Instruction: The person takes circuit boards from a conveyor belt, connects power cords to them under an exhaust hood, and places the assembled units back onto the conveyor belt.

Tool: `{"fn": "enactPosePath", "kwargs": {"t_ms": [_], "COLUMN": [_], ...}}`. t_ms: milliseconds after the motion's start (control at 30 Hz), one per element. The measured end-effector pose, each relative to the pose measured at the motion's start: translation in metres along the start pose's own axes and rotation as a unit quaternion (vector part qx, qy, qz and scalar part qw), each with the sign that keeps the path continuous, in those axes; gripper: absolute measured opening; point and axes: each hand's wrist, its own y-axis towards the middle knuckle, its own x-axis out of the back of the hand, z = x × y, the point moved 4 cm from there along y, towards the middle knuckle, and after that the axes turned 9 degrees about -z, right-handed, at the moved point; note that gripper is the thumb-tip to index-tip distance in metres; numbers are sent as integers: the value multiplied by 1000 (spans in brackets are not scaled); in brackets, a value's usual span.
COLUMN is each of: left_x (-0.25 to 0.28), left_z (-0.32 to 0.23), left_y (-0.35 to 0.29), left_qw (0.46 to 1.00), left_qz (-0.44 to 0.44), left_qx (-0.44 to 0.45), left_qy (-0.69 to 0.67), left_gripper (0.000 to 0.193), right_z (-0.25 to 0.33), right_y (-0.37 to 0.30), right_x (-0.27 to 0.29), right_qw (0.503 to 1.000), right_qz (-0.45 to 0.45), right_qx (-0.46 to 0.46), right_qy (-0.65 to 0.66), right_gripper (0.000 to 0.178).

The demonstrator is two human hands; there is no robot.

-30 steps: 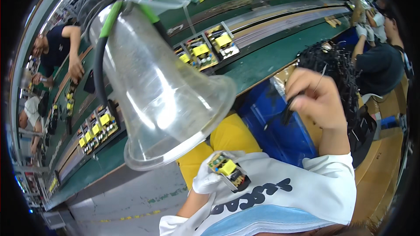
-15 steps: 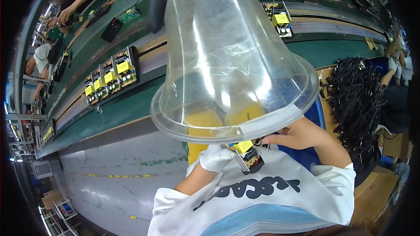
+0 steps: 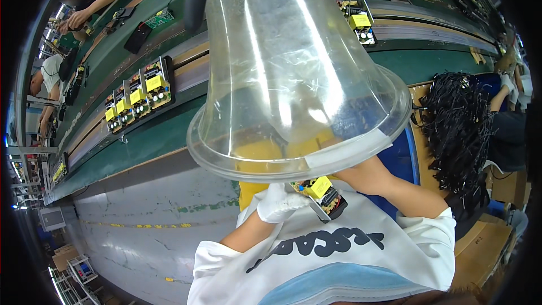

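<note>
Since there's only the head view to go on, a lot hangs on what the clear plastic hood (image 3: 282, 73) lets through. The left hand (image 3: 276, 205), in a white glove, has its fingers closed on the edge of a circuit board (image 3: 318, 188), just under the hood's lower rim and in front of the white shirt (image 3: 398, 260). So that piece is up in the hand, off the desk (image 3: 389, 59). The right hand (image 3: 348, 173) is bare and goes in behind the rim close to the board. Its fingers are hidden, so no telling if they're wide, narrow or pinching something.

As for progress, it looks mid-job to me. The held board seems pretty built up, with its yellow block, a metal plate along one side and a black part at the lower end. Whether any lead is joined to it, can't tell, because the top end runs under the rim. Over on the desk, a row of similar boards (image 3: 138, 96) and another board (image 3: 358, 21) have neither hand on them, so I'd call those not in hand yet. Plenty of black cables (image 3: 460, 130) are heaped off to the right too, beyond the blue bin (image 3: 400, 161).
</note>
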Motion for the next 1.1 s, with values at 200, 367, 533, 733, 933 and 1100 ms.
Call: {"fn": "enactPosePath", "kwargs": {"t_ms": [200,367,533,733,933,1100], "left_x": [5,6,10,0,-9,-12], "left_z": [-24,-41,-41,-38,-43,-49], "left_y": [1,5,9,11,8,3], "left_qw": [986,987,961,957,967,952], "left_qz": [13,26,-12,-4,12,-31], "left_qx": [-70,-118,-185,-147,-134,-171], "left_qy": [148,104,206,251,218,252], "left_gripper": [83,83,83,63,66,66], "right_z": [4,25,33,42,38,41], "right_y": [0,-11,-17,-26,-25,-25], "right_x": [17,21,18,7,5,5], "right_qw": [994,943,880,827,828,833], "right_qz": [-76,-168,-207,-158,-162,-161], "right_qx": [57,265,402,498,491,483], "right_qy": [-46,-109,-144,-207,-217,-215], "right_gripper": [15,8,17,24,24,24]}}
